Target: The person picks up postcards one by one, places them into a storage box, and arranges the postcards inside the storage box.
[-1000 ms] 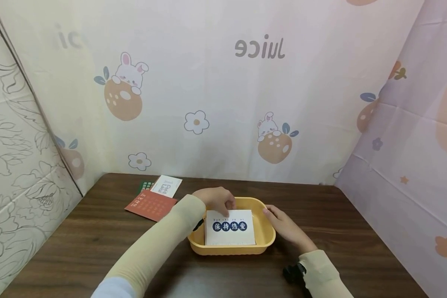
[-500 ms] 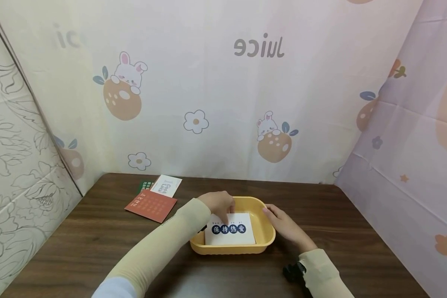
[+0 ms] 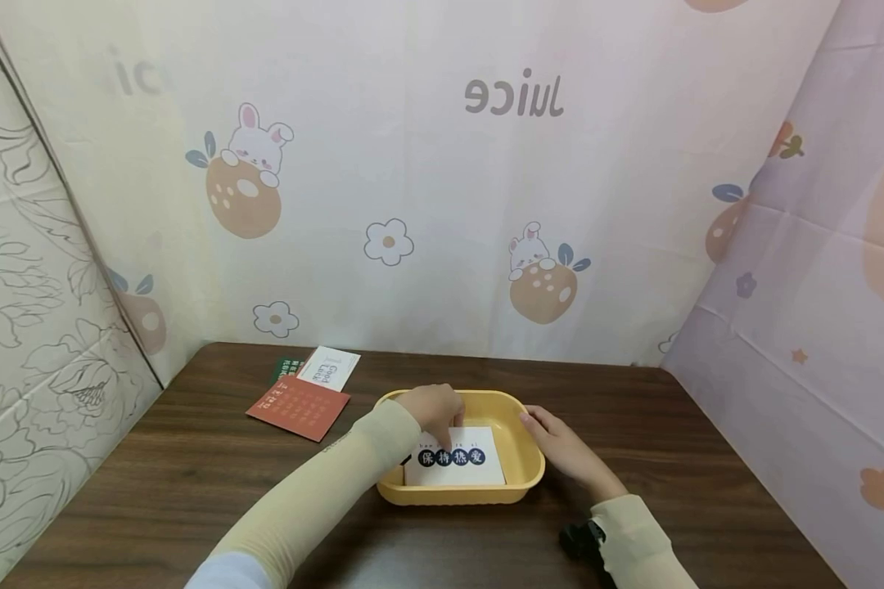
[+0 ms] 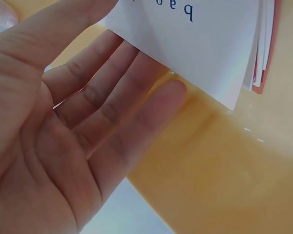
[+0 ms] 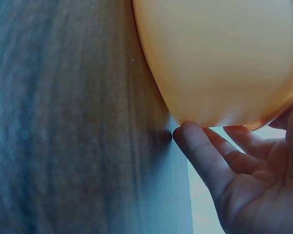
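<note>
Both arms wear long pale-yellow sleeves (image 3: 324, 491), with a black strap (image 3: 580, 540) at the right wrist.

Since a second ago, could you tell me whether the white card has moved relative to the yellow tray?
Yes. The white card has sunk lower into the yellow tray, its top edge dropping from near the far rim, with the left hand holding it.

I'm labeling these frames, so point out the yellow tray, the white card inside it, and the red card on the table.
yellow tray (image 3: 530, 466), head view, right rim.
white card (image 3: 460, 473), head view, blank lower part.
red card (image 3: 298, 406), head view, middle of its face.
</note>
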`<state>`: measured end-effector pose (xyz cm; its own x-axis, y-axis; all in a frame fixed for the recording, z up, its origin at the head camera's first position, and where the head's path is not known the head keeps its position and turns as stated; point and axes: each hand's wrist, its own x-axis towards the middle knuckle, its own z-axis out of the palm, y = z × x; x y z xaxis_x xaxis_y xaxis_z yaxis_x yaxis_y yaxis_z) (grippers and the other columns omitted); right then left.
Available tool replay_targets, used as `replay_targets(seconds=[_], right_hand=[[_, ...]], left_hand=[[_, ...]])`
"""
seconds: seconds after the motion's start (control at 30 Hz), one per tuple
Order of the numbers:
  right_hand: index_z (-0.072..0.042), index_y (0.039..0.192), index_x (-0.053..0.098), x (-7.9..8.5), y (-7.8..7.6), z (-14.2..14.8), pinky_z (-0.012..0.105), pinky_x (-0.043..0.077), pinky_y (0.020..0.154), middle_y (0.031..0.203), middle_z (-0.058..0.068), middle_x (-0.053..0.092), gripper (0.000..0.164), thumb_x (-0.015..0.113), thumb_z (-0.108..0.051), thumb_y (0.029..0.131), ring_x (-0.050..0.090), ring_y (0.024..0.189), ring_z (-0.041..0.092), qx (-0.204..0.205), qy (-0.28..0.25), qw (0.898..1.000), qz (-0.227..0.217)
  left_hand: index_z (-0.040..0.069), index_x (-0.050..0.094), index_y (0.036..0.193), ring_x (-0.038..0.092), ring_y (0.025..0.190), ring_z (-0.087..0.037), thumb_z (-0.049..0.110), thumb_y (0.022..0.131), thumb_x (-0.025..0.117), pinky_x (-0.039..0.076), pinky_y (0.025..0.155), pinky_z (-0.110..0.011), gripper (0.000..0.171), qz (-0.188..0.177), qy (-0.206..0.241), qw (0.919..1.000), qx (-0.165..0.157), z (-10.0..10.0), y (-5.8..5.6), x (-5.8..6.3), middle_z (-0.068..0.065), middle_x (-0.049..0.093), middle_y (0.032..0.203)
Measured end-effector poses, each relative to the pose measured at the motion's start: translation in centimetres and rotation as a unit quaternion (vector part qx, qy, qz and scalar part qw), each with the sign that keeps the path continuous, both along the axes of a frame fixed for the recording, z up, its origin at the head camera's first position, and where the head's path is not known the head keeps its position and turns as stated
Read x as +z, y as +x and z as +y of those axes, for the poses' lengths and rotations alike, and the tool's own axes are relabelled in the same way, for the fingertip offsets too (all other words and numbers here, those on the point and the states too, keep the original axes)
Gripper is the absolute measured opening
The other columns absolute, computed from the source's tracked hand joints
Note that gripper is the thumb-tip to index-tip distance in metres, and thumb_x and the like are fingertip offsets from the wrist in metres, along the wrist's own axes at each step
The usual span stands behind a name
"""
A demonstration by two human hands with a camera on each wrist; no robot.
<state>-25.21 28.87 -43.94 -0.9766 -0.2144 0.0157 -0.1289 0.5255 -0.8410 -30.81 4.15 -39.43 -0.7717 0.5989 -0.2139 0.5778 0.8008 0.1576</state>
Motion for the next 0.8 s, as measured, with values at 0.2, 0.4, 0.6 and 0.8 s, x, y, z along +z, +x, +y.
replay_targets(seconds=[0.2, 0.4, 0.6, 0.8], right_hand=[[0.000, 0.142, 0.049, 0.0, 0.1, -0.1, 0.041, 0.051, 0.089, 0.128, 0.017, 0.061, 0.052, 0.044, -0.039, 0.108, 0.062, 0.104, 0.023, -0.011, 0.006, 1.000, 0.000], [0.000, 0.141, 0.049, 0.2, 0.2, -0.2, 0.041, 0.051, 0.090, 0.128, 0.018, 0.060, 0.051, 0.045, -0.038, 0.108, 0.062, 0.104, 0.023, -0.005, 0.003, 1.000, 0.006], [0.001, 0.142, 0.049, 0.2, 0.1, -0.2, 0.042, 0.051, 0.089, 0.127, 0.018, 0.061, 0.051, 0.045, -0.038, 0.108, 0.062, 0.103, 0.023, -0.002, 0.006, 1.000, 0.006], [-0.001, 0.141, 0.050, 0.3, 0.1, -0.3, 0.038, 0.051, 0.087, 0.125, 0.017, 0.062, 0.050, 0.045, -0.038, 0.108, 0.062, 0.100, 0.022, -0.009, 0.011, 1.000, 0.007]], left_hand=[[0.019, 0.071, 0.091, 0.057, 0.075, -0.007, 0.028, 0.076, 0.090, 0.050, 0.070, -0.025, 0.027, 0.001, -0.006, 1.0000, -0.005, -0.1, 0.2, 0.1, 0.010, 0.062, 0.085], [0.019, 0.070, 0.090, 0.057, 0.075, -0.008, 0.028, 0.075, 0.090, 0.050, 0.071, -0.025, 0.027, -0.004, -0.001, 1.0000, 0.003, -0.2, 0.3, 0.3, 0.010, 0.062, 0.085], [0.018, 0.072, 0.095, 0.058, 0.077, -0.008, 0.026, 0.078, 0.089, 0.051, 0.073, -0.026, 0.025, -0.003, -0.003, 1.0000, 0.004, -0.3, 0.6, 0.5, 0.009, 0.064, 0.088], [0.018, 0.075, 0.107, 0.061, 0.085, -0.007, 0.029, 0.079, 0.087, 0.052, 0.077, -0.027, 0.032, 0.013, -0.007, 0.9998, -0.011, -1.0, 0.7, 1.4, 0.009, 0.068, 0.096]])
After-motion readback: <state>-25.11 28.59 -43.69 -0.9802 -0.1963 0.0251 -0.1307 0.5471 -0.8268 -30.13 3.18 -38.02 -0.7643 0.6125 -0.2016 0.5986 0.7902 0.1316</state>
